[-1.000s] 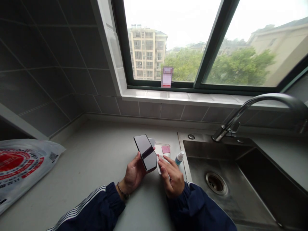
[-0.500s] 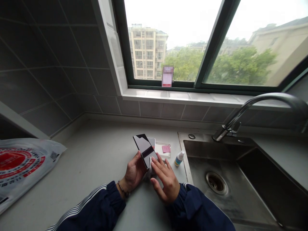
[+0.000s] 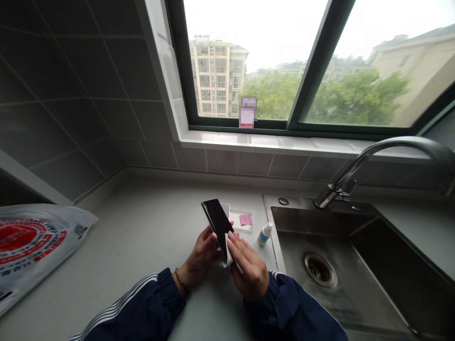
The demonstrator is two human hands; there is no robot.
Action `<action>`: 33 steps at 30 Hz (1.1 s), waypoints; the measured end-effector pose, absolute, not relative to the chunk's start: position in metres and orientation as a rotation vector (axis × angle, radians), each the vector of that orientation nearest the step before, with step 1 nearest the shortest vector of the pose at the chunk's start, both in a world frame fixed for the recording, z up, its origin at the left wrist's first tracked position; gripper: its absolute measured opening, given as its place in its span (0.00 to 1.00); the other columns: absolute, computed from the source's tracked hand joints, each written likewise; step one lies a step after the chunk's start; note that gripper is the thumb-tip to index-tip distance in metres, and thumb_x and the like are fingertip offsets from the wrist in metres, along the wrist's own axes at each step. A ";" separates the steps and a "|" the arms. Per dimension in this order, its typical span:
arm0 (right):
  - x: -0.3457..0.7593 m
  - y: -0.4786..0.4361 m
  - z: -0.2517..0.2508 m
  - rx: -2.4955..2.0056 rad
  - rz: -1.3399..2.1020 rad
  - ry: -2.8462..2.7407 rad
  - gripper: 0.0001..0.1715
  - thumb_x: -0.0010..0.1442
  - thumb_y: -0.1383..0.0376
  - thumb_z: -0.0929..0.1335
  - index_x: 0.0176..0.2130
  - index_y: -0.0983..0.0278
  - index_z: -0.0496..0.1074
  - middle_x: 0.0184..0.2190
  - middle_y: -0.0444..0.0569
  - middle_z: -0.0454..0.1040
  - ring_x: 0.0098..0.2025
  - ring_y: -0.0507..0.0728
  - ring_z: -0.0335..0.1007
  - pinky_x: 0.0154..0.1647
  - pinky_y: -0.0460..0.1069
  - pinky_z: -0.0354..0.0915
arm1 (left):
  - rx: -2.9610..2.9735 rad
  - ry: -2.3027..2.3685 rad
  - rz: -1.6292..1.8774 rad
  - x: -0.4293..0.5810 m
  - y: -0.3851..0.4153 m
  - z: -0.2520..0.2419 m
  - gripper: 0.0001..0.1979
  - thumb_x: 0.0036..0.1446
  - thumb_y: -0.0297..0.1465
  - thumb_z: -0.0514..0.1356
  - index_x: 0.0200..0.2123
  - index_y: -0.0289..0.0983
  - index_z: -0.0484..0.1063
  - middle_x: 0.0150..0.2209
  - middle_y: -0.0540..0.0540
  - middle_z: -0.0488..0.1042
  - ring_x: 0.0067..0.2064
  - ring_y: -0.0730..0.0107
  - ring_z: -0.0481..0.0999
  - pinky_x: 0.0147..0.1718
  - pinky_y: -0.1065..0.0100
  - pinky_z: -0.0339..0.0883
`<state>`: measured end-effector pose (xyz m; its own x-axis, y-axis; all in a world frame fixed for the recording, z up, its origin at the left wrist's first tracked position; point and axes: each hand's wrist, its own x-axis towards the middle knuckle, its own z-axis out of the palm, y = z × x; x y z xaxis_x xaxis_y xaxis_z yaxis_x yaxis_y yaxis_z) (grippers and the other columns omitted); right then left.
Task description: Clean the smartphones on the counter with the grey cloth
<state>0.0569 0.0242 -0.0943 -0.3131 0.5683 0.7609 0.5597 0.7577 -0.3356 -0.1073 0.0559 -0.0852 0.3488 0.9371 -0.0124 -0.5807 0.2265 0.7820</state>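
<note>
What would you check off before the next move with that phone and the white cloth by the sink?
1. Left hand has a firm grip on the phone: ok, fingers wrap its lower edge.
2. Right hand presses the white cloth against the phone's lower end: ok.
3. Phone is over the counter, not over the sink: ok.
4. Small spray bottle stands upright, apart from both hands: ok.
5. Clear case with the pink card lies flat behind the phone, out of the way: ok.
6. Screen free of smears: cannot tell, it shows only dark.
</note>
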 end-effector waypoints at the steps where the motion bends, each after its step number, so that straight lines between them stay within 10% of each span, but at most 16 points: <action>1: 0.058 0.024 -0.094 -0.857 0.005 -1.980 0.37 0.60 0.80 0.59 0.66 0.66 0.58 0.62 0.58 0.65 0.65 0.64 0.60 0.60 0.60 0.66 | 0.780 0.560 1.139 -0.108 0.056 -0.087 0.24 0.59 0.39 0.61 0.57 0.37 0.68 0.61 0.35 0.67 0.58 0.46 0.71 0.51 0.54 0.70; 11: 0.064 0.024 -0.092 -0.968 0.254 -1.753 0.26 0.65 0.70 0.62 0.61 0.62 0.65 0.57 0.54 0.72 0.61 0.64 0.66 0.60 0.58 0.66 | 0.648 0.736 1.246 -0.108 0.064 -0.087 0.24 0.55 0.37 0.66 0.55 0.40 0.71 0.47 0.41 0.79 0.44 0.60 0.80 0.42 0.62 0.74; 18: 0.067 0.027 -0.090 -1.107 0.674 -1.462 0.17 0.63 0.55 0.65 0.40 0.65 0.74 0.27 0.47 0.76 0.30 0.59 0.77 0.35 0.48 0.74 | 0.661 0.901 1.283 -0.107 0.067 -0.094 0.16 0.54 0.40 0.66 0.39 0.32 0.78 0.31 0.43 0.81 0.31 0.66 0.79 0.33 0.67 0.73; 33: 0.068 0.053 -0.108 -0.912 0.948 -1.415 0.24 0.61 0.53 0.69 0.46 0.70 0.77 0.40 0.58 0.81 0.42 0.66 0.80 0.44 0.56 0.76 | 0.707 0.611 1.326 -0.103 0.062 -0.092 0.27 0.62 0.49 0.54 0.55 0.36 0.71 0.54 0.39 0.75 0.58 0.51 0.71 0.57 0.55 0.64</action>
